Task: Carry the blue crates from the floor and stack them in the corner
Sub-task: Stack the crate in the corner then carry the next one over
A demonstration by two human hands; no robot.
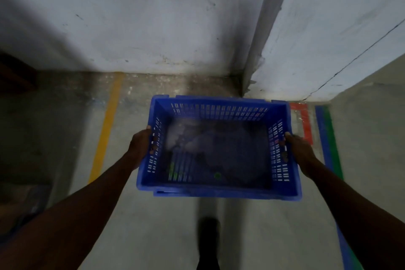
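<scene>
A blue crate [219,190] with slotted walls hangs in the air in front of me, above the concrete floor. My left hand [141,146] grips its left wall, fingers through the slots. My right hand [299,151] grips its right wall the same way. The crate is open on top and holds only small green scraps and dirty marks on its bottom. The corner of the walls [245,85] lies just beyond the crate's far edge. No other crates are in view.
White walls rise ahead and at the right. A yellow floor line [107,127] runs at the left, a red mark [303,120] and blue-green stripes [327,138] at the right. My foot [208,239] shows below the crate. A dark object [15,74] sits far left.
</scene>
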